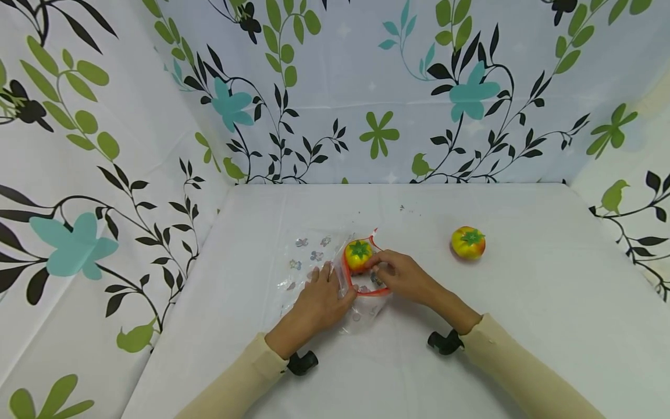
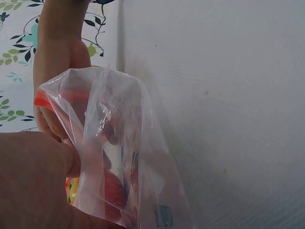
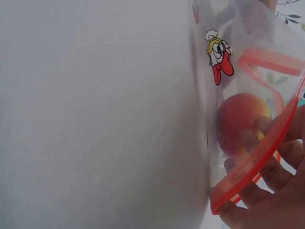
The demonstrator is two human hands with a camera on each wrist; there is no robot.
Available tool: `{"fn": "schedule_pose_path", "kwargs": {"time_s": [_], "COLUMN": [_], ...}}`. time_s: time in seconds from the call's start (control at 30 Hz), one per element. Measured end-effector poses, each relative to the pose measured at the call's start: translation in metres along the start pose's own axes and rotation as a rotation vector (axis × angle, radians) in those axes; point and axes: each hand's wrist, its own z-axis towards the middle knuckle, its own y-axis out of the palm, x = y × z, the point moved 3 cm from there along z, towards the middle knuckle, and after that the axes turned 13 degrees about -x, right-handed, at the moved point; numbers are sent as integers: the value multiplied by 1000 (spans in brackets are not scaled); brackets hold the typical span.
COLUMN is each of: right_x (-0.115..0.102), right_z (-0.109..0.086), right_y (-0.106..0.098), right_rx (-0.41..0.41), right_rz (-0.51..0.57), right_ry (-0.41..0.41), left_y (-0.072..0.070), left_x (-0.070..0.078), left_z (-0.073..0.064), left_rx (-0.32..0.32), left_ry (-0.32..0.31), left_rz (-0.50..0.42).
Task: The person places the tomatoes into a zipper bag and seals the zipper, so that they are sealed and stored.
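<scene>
A clear plastic bag (image 1: pixel 314 247) with printed figures and a red-edged mouth lies on the table. My left hand (image 1: pixel 323 297) holds it, fingers spread over the plastic and thumb at the red rim. Inside the mouth sits a yellow-and-red toy fruit (image 1: pixel 358 254) with a green leafy top; its red side (image 3: pixel 240 124) shows through the plastic in the right wrist view. My right hand (image 1: pixel 400 274) reaches into the mouth, its fingertips touching the fruit's side. In the left wrist view, the bag (image 2: pixel 119 143) hides much of both hands' fingers.
A second toy fruit (image 1: pixel 468 243), similar in colour, stands on the white tabletop (image 1: pixel 523 302) to the right of the bag. Patterned cloth (image 1: pixel 335 93) surrounds the table at the back and sides. A black wrist camera (image 1: pixel 445 342) sits under the right sleeve.
</scene>
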Motion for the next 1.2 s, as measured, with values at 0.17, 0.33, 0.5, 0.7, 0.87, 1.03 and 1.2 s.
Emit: {"fn": "schedule_pose_path", "kwargs": {"time_s": [0.17,0.33,0.5,0.7,0.87,1.03,1.2], "right_x": [1,-1,-2,-4,-2,1,3], "right_z": [-1,-1,-1,0,0,2,4], "right_y": [1,2,3,6,9,9,5], "right_rx": [2,-6,-28,-73,-117,-39,79], "right_rz": [-4,22,21,25,25,15,16], "right_ry": [-18,-30,-21,-34,-52,-29,21], "left_y": [1,0,1,1,3,4,3], "left_x": [0,0,-2,-3,-5,-5,-4], "left_z": [0,-1,-2,-3,-4,-4,-4], "left_rx": [-4,4,20,37,50,60,62], "left_ry": [-2,0,16,24,39,60,65], "left_rz": [-8,-40,-64,-89,-98,-90,-80]}}
